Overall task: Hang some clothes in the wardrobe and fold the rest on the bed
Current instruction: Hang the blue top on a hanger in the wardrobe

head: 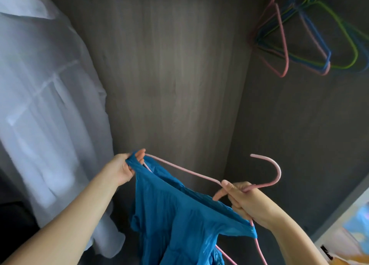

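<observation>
blue garment (179, 224): bottom cut off | spare hangers (311, 41): blurred, tops cropped

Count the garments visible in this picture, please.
2. A sheer white shirt hangs at the left; a blue fabric garment sits on the pink wire hanger held by both hands. Others may be out of view.

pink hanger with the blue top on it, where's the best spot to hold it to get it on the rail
Probably at the neck of the pink hanger, just below its hook, coming from underneath, as the right hand does now. The hook curves up and over, bare and open, so a grip below leaves it clear to catch a rail. The left hand pinches the blue garment at the hanger's far end.
</observation>
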`<move>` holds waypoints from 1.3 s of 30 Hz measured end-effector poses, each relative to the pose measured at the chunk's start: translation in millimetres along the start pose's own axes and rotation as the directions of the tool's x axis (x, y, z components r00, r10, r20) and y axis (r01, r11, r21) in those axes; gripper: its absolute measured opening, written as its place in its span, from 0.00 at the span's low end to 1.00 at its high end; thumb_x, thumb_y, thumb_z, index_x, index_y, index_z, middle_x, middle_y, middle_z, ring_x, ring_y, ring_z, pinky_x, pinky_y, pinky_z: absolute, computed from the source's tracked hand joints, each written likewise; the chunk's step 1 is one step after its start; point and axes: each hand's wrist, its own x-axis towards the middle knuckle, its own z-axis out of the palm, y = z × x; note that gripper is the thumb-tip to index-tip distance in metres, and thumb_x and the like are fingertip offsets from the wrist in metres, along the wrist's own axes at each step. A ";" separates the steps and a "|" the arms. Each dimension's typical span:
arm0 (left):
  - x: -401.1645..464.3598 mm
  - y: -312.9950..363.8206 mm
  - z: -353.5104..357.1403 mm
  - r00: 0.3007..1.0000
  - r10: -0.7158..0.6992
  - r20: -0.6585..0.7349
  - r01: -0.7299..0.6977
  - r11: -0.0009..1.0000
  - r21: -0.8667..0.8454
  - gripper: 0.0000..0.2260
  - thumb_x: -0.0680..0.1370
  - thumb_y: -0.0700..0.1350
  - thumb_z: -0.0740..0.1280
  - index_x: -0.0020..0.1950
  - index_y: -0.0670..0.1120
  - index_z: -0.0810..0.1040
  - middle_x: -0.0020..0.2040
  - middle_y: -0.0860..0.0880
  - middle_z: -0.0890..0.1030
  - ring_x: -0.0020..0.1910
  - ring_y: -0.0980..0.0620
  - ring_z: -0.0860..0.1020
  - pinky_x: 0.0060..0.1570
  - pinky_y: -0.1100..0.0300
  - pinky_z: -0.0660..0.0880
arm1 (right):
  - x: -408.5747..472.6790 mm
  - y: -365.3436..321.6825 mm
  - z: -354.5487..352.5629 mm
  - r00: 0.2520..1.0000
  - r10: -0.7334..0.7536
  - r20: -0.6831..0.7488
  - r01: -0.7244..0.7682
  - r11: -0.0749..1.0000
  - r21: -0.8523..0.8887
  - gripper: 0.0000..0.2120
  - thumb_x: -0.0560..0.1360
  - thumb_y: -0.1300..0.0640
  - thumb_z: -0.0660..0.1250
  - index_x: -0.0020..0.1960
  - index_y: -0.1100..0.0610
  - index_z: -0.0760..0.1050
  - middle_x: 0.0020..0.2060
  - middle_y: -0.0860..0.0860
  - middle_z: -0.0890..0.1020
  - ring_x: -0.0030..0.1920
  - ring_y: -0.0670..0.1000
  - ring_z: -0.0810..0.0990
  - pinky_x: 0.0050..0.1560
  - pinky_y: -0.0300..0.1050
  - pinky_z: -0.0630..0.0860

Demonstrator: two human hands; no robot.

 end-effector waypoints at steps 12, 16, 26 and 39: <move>-15.9 -19.5 22.6 0.944 -0.211 0.255 -0.121 0.496 0.860 0.14 0.81 0.48 0.63 0.62 0.40 0.76 0.49 0.40 0.84 0.45 0.45 0.84 0.48 0.51 0.81 | -0.6 -11.8 -10.2 0.986 0.042 -0.160 -0.053 0.997 -0.063 0.18 0.81 0.49 0.60 0.39 0.51 0.83 0.20 0.47 0.58 0.21 0.47 0.55 0.22 0.38 0.51; -19.2 -28.2 25.9 0.951 0.183 0.248 -0.253 0.007 0.967 0.22 0.80 0.48 0.63 0.73 0.49 0.65 0.52 0.50 0.82 0.45 0.53 0.83 0.47 0.56 0.78 | -3.6 -22.4 -9.3 0.997 -0.015 -0.076 0.004 0.990 -0.142 0.12 0.79 0.54 0.62 0.43 0.50 0.83 0.20 0.45 0.62 0.21 0.45 0.58 0.22 0.38 0.55; -42.4 -43.0 35.1 0.653 0.198 0.731 -0.716 -0.150 0.681 0.12 0.80 0.46 0.63 0.37 0.56 0.77 0.36 0.60 0.81 0.35 0.62 0.78 0.37 0.63 0.72 | -3.1 -66.1 -39.9 0.957 -0.290 0.005 0.285 0.937 -0.203 0.09 0.77 0.58 0.67 0.54 0.47 0.80 0.42 0.47 0.85 0.40 0.43 0.82 0.42 0.35 0.77; -23.5 3.6 33.6 0.448 0.448 0.773 -0.778 -0.231 0.585 0.13 0.78 0.40 0.66 0.42 0.59 0.78 0.39 0.57 0.79 0.40 0.58 0.78 0.41 0.53 0.75 | -30.3 -36.7 -75.8 0.964 -0.261 -0.059 0.175 0.783 -0.597 0.06 0.79 0.52 0.64 0.53 0.41 0.75 0.38 0.39 0.82 0.35 0.41 0.79 0.39 0.34 0.74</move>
